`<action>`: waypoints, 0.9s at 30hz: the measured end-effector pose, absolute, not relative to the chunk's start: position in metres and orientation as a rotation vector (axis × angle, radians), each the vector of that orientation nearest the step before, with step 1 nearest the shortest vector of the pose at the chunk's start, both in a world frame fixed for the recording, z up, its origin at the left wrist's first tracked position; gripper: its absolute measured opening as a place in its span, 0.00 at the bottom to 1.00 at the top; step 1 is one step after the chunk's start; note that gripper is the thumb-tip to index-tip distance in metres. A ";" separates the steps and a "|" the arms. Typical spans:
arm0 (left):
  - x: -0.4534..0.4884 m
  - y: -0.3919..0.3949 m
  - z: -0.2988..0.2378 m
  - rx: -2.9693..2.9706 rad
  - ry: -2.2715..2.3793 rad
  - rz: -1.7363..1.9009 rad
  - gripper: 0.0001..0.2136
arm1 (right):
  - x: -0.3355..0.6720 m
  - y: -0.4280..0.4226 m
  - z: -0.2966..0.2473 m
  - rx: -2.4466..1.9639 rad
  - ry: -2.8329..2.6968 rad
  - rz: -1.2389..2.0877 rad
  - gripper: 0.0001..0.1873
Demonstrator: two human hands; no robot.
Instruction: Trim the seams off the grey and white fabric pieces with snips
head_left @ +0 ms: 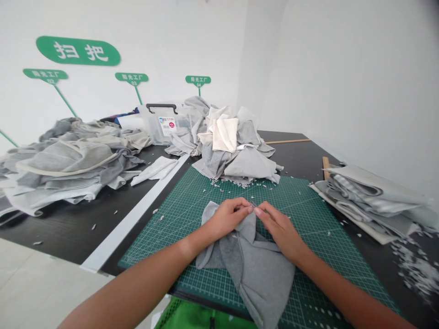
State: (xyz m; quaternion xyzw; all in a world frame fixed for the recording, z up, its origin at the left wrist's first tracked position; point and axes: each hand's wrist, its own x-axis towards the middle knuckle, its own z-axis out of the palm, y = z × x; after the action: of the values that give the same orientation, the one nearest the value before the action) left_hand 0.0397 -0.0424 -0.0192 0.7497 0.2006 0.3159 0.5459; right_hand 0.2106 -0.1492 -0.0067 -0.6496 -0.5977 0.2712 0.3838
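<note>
A piece of grey cloth (pixel 264 269) lies folded in loose layers on the green cutting mat (pixel 164 228), its lower end hanging over the near edge. My left hand (pixel 231 217) is closed in a pinch on the raised upper part of this cloth. Close beside it, my right hand (pixel 279 228) is also pinched, its fingertips almost meeting the left ones. A small, thin, shiny thing (pixel 254 205) shows between the two sets of fingertips; it is too small to name. Exactly what my right fingers grip is hidden.
A heap of grey and cream cloths (pixel 250 164) sits at the mat's far edge, beside a clear plastic box (pixel 152 125). Another cloth pile (pixel 68 160) spreads at left. Folded cloths (pixel 373 196) are stacked at right, near white scraps (pixel 416 269). A wooden strip (pixel 288 141) lies behind.
</note>
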 end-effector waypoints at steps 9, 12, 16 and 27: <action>0.037 -0.045 -0.017 1.866 0.533 0.765 0.13 | 0.220 -0.132 -0.018 -1.453 -1.484 0.809 0.15; 0.033 -0.039 -0.014 1.937 0.593 0.719 0.13 | 0.227 -0.130 -0.017 -1.519 -1.371 0.847 0.17; 0.020 -0.027 -0.005 2.097 0.651 0.629 0.11 | 0.241 -0.128 -0.013 -1.545 -1.174 0.864 0.19; -0.002 -0.007 0.001 2.403 1.083 0.662 0.07 | 0.299 -0.122 -0.021 -1.743 -1.088 0.469 0.15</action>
State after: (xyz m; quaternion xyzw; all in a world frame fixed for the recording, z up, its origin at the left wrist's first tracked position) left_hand -0.0021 -0.0070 0.0007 0.8645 0.3895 0.2382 0.2105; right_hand 0.2992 -0.1223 -0.0211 -0.7188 -0.4488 0.1934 0.4945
